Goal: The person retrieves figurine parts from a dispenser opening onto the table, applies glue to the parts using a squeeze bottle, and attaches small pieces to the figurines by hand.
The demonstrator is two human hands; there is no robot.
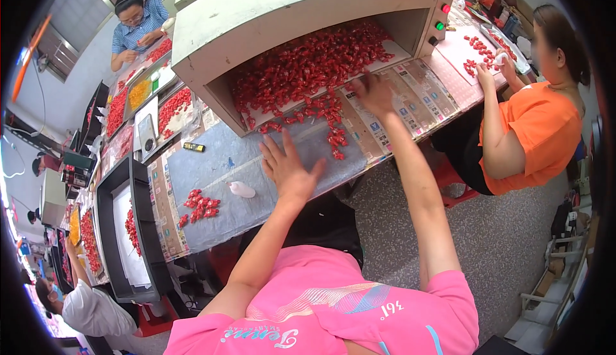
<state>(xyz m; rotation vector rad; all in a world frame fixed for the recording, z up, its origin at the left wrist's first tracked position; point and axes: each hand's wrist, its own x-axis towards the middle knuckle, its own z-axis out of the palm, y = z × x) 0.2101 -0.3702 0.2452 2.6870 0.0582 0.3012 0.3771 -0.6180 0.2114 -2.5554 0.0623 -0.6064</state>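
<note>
A large heap of small glossy red pieces (308,60) fills the opening of a cream box-shaped machine (308,2). Some pieces spill over its front lip onto the table in a strip (335,127). My left hand (289,170) is over the grey mat (212,140), fingers spread and holding nothing, just in front of the spilled pieces. To the right of that strip, my right hand (373,95) is at the machine's lip, its slightly blurred fingers apart and nothing visible in them. A white squeeze bottle (241,189) lies on the mat near a small group of red pieces (200,206).
A black-and-yellow stick-like object (194,147) lies on the mat. At left stands a black tray (136,226) with paper and red pieces. Co-workers sit at the right (545,130), far left (138,27) and lower left (96,310). Lit buttons (443,18) mark the machine's right side.
</note>
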